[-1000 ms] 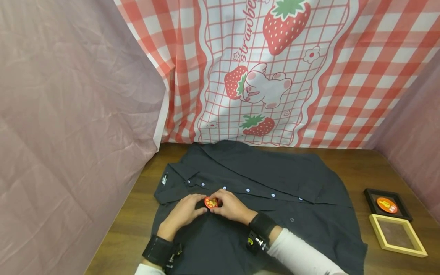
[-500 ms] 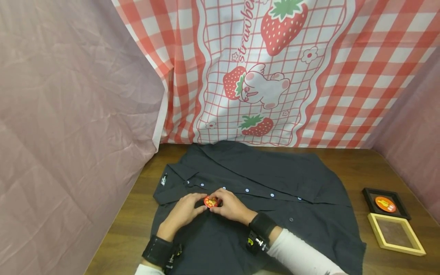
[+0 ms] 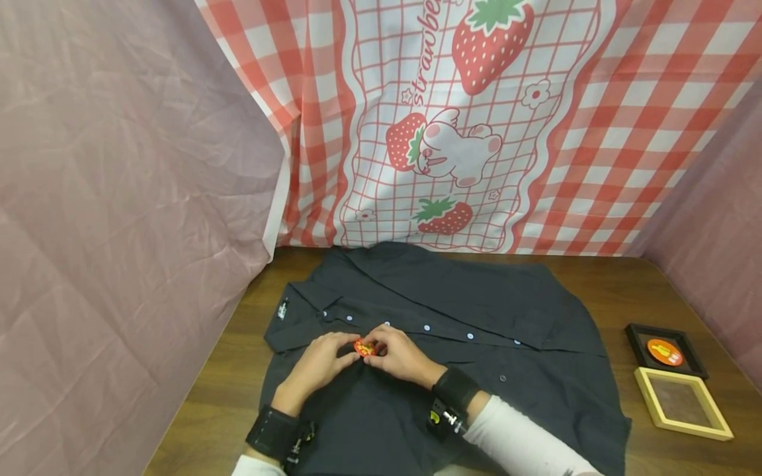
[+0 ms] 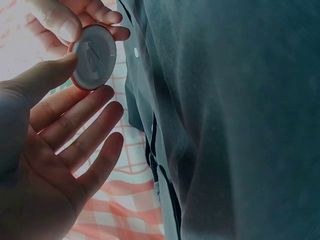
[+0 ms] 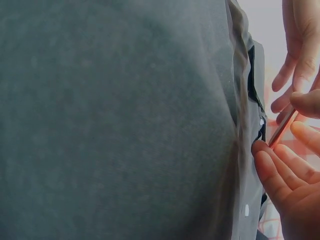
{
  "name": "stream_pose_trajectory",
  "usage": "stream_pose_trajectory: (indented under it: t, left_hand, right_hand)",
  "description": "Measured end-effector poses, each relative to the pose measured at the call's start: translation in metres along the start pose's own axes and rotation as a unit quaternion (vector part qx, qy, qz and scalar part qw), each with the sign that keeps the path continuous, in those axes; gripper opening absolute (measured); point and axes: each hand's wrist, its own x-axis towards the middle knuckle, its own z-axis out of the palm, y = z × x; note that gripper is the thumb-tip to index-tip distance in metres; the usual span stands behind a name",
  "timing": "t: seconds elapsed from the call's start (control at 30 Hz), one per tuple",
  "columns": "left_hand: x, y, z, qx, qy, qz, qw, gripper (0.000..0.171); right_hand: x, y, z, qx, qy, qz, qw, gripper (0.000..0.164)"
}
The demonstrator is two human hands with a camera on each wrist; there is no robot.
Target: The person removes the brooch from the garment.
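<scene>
Both hands pinch a round pin-back button badge above a dark shirt laid flat. Its red face with yellow patterning points up in the head view. My left hand holds the left edge by thumb and forefinger, the other fingers spread in the left wrist view. On the opposite edge are the thumb and fingers of my right hand. The badge's white back shows a thin needle slanting away from its bar. In the right wrist view the badge appears nearly edge-on.
At the right of the wooden table lie a black frame holding an orange round badge and a pale wooden frame. A red-checked strawberry cloth hangs behind. A pinkish curtain borders the left side.
The badge has tilted slightly, its face looking narrower than before. Both hands stay at nearly the same spot with their grip kept. The whole view shifts a little.
</scene>
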Motion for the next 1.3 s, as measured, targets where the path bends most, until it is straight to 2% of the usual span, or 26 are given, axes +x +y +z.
stream_pose_trajectory:
  t: [0.3, 0.6, 0.93, 1.3]
  left_hand:
    - [-0.0022, -0.0029, -0.0018, 0.009, 0.005, -0.011, 0.9999, 0.030]
    - [-0.0020, -0.0015, -0.0022, -0.002, 0.021, -0.012, 0.9997, 0.027]
    - [-0.0026, -0.0013, -0.0018, -0.006, 0.037, -0.005, 0.9993, 0.023]
    - [-0.0015, -0.0009, -0.0013, -0.007, 0.040, -0.009, 0.9991, 0.020]
  right_hand:
    - [0.0013, -0.0015, 0.0012, 0.025, -0.003, 0.003, 1.000, 0.021]
    - [0.0021, -0.0020, 0.0006, 0.034, 0.003, -0.003, 0.999, 0.016]
    - [0.0019, -0.0039, -0.0009, 0.046, -0.004, 0.027, 0.999, 0.016]
    - [0.0015, -0.0021, 0.0000, 0.050, 0.006, 0.030, 0.998, 0.017]
